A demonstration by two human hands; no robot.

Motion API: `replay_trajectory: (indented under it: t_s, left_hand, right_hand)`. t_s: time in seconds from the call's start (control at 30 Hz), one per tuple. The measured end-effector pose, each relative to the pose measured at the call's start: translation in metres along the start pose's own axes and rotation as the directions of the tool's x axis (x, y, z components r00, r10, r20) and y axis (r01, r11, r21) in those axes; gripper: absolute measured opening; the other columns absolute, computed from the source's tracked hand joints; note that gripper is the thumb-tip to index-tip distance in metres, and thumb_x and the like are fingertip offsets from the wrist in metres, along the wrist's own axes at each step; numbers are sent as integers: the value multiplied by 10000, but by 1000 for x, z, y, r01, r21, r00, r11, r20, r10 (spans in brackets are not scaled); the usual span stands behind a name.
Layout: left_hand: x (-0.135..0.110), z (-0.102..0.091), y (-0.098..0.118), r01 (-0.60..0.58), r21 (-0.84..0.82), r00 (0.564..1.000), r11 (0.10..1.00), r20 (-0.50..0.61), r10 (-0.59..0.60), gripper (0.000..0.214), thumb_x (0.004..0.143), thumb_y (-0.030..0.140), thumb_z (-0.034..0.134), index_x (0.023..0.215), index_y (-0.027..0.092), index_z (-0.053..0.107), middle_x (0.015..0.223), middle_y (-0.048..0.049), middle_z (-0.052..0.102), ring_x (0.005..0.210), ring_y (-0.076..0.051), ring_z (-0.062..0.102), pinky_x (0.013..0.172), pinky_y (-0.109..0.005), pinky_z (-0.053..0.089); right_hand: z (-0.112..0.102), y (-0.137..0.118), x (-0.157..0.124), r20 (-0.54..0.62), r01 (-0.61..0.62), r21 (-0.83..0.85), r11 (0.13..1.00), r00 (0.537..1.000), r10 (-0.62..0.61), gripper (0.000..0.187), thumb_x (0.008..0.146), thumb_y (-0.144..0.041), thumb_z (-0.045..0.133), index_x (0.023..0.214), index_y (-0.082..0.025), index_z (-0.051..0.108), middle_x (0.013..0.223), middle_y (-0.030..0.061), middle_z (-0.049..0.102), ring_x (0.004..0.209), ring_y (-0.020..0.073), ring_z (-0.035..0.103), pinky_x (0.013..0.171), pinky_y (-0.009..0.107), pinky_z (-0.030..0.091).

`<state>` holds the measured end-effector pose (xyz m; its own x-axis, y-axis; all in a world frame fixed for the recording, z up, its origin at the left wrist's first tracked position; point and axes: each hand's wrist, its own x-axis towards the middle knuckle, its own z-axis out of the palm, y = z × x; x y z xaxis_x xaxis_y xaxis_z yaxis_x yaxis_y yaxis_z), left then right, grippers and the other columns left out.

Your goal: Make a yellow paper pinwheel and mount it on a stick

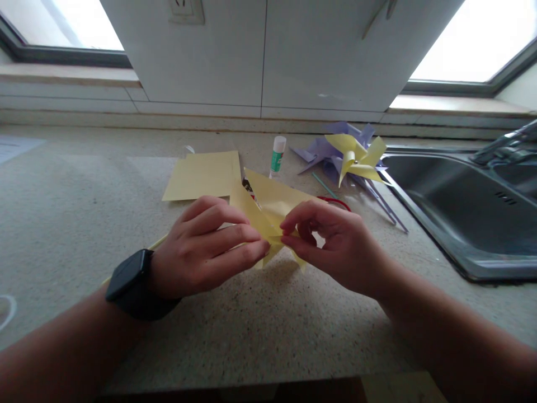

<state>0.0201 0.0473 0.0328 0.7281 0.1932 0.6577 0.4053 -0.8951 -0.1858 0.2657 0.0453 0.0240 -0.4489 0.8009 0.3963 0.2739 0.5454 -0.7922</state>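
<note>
A sheet of yellow paper (274, 196), cut into pointed flaps, is between my hands just above the counter. My left hand (213, 243), with a dark watch (136, 282) on its wrist, has its fingers bent against the paper's left side. My right hand (331, 238) pinches a part of the paper near its middle between thumb and forefinger. Behind the paper, a red loop (339, 201) that looks like a scissors handle shows in part. My fingers hide the paper's centre.
More yellow paper (203, 176) lies behind my left hand. A glue stick (277, 154) stands upright farther back. Yellow and purple pinwheels (356, 157) lie at the back right, beside a steel sink (444, 207). A thin green stick (324, 184) lies near them.
</note>
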Motion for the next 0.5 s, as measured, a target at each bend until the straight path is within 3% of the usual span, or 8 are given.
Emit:
replay_trajectory:
  t_s: [0.3,0.5]
  left_hand:
    - [2,3,3,55,7,997,998,-56,-55,119,853,222,771,958,211,716,876,19,780,818,-201,629,721,-377,498]
    - [2,4,6,138,-28,990,990,-36,-139,117,881,234,743,992,236,705,1029,27,790,923,-195,668,791,-359,531]
  right_hand:
    - [1,-3,-1,13,39,-5,999,999,-39,81,877,-152,682,947,-179,652,817,9,645,651,106,542,557,258,452]
    - [-1,-3,-2,37,62,3,998,997,-62,91,883,-151,679,957,-195,648,821,1,647,663,105,559,574,251,468]
